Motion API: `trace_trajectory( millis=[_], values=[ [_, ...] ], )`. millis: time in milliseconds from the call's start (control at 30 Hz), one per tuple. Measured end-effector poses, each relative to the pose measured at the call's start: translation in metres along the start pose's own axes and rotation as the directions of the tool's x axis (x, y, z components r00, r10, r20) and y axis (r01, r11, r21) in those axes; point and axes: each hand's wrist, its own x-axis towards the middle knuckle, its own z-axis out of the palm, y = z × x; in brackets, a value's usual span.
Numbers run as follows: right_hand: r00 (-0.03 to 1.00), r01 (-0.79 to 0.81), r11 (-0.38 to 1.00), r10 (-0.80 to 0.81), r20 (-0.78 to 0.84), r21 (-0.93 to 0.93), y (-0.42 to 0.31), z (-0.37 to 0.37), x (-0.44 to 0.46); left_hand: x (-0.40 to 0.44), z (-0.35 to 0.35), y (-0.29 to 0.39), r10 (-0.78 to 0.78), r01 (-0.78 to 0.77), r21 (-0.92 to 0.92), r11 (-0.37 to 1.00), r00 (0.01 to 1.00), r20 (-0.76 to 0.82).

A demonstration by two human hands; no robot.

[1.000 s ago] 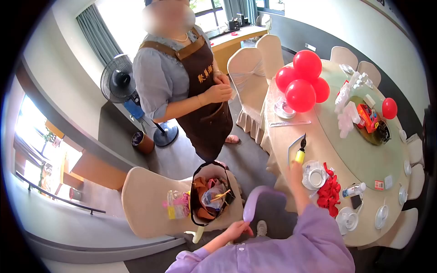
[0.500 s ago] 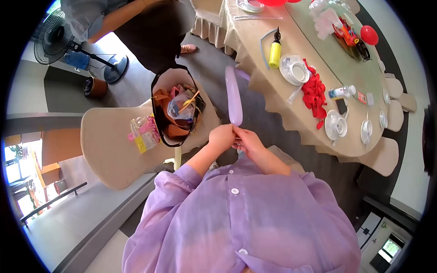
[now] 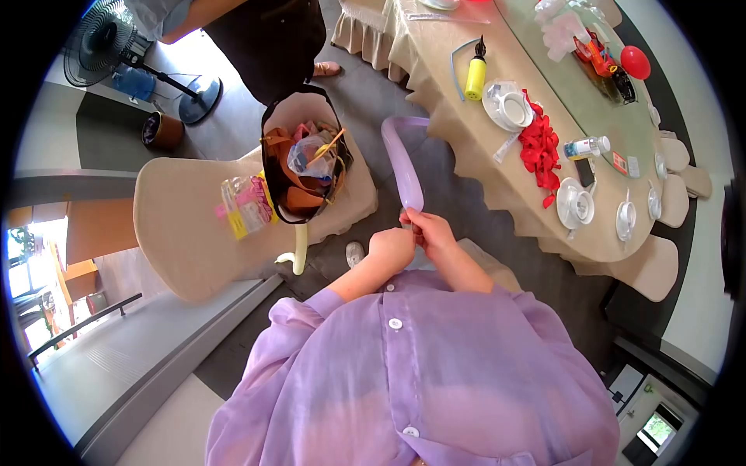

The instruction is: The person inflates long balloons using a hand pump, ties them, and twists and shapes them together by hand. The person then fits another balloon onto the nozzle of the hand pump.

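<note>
A long lilac modelling balloon [image 3: 402, 167] stretches away from my hands, its far part bending right toward the table. My right hand [image 3: 434, 234] pinches it at its near end, thumb and fingers together. Just left of and below it, my left hand [image 3: 391, 250] is closed at the balloon's neck; a short pale piece shows between the two hands. The exact grip of the left fingers is partly hidden.
On the chair [image 3: 183, 225] at left stand an open dark bag [image 3: 299, 210] and a plastic packet [image 3: 247, 206]. A pale balloon [image 3: 298, 250] hangs below. The table [image 3: 497, 182] holds a yellow pump [image 3: 475, 78], red ribbon [image 3: 538, 151] and dishes. A person [image 3: 268, 46] stands ahead near a fan [image 3: 101, 46].
My hands have come closer to my body and moved slightly apart, the left now lower than the right. The balloon's far part shows a clearer bend to the right.
</note>
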Motion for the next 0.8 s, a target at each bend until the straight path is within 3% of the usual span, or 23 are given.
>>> trace_trajectory(
  millis=[133, 200, 267, 300, 333, 367, 400, 433, 467, 500, 533, 567, 600, 700, 767, 800],
  values=[
    [1.000, 0.024, 0.999, -0.024, -0.001, 0.034, -0.004, -0.006, -0.008, -0.001, 0.005, 0.005, -0.103, 0.101, -0.119, 0.988, 0.995, -0.010],
    [0.997, 0.073, 0.996, -0.073, -0.007, 0.056, -0.019, -0.006, -0.018, -0.004, 0.000, 0.003, -0.056, 0.059, -0.113, 0.992, 0.998, 0.034],
    [0.989, 0.147, 0.966, -0.136, 0.064, -0.214, -0.044, -0.008, -0.036, -0.015, -0.025, 0.010, -0.023, 0.029, -0.180, 0.983, 0.999, 0.038],
    [0.988, 0.152, 0.966, -0.143, 0.058, -0.209, -0.045, -0.014, -0.037, -0.019, -0.041, 0.020, -0.014, 0.020, -0.174, 0.984, 0.999, 0.039],
    [0.964, 0.262, 0.870, -0.216, 0.156, -0.418, -0.040, -0.021, -0.039, -0.022, -0.053, 0.029, 0.134, -0.210, -0.214, 0.954, 0.937, -0.322],
    [0.926, 0.375, 0.713, -0.258, 0.276, -0.593, -0.036, -0.025, -0.041, -0.022, -0.059, 0.033, 0.228, -0.426, -0.165, 0.889, 0.727, -0.648],
    [0.836, 0.547, 0.435, -0.325, 0.442, -0.715, -0.038, -0.026, -0.051, -0.016, -0.058, 0.035, 0.224, -0.422, -0.162, 0.892, 0.725, -0.652],
    [0.832, 0.553, 0.430, -0.329, 0.446, -0.714, -0.044, -0.018, -0.066, -0.008, -0.055, 0.037, 0.356, -0.530, -0.159, 0.833, 0.733, -0.580],
    [0.907, 0.412, 0.552, -0.176, 0.382, -0.724, -0.053, -0.010, -0.085, -0.002, -0.054, 0.040, 0.489, -0.634, -0.166, 0.755, 0.713, -0.503],
    [0.949, 0.245, 0.649, -0.009, 0.315, -0.721, -0.061, -0.005, -0.102, -0.002, -0.054, 0.041, 0.497, -0.643, -0.162, 0.749, 0.706, -0.504],
    [0.958, 0.201, 0.597, 0.045, 0.282, -0.777, -0.067, -0.006, -0.114, -0.006, -0.052, 0.040, 0.456, -0.504, -0.422, 0.754, 0.863, -0.217],
    [0.960, 0.201, 0.601, 0.038, 0.279, -0.774, -0.071, -0.011, -0.120, -0.012, -0.050, 0.037, 0.422, -0.274, -0.606, 0.747, 0.899, 0.114],
    [0.939, 0.199, 0.602, 0.108, 0.326, -0.773, -0.073, -0.017, -0.127, -0.017, -0.044, 0.033, 0.531, -0.392, -0.696, 0.601, 0.847, -0.019],
    [0.913, 0.212, 0.575, 0.172, 0.370, -0.790, -0.071, -0.033, -0.139, -0.023, -0.037, 0.028, 0.587, -0.398, -0.654, 0.643, 0.805, 0.087],
    [0.899, 0.330, 0.423, 0.131, 0.418, -0.844, -0.078, -0.032, -0.150, -0.025, -0.035, 0.032, 0.624, -0.438, -0.670, 0.599, 0.780, 0.048],
    [0.899, 0.331, 0.423, 0.130, 0.418, -0.843, -0.083, -0.032, -0.156, -0.026, -0.039, 0.034, 0.634, -0.435, -0.643, 0.631, 0.767, 0.103]
  ],
)
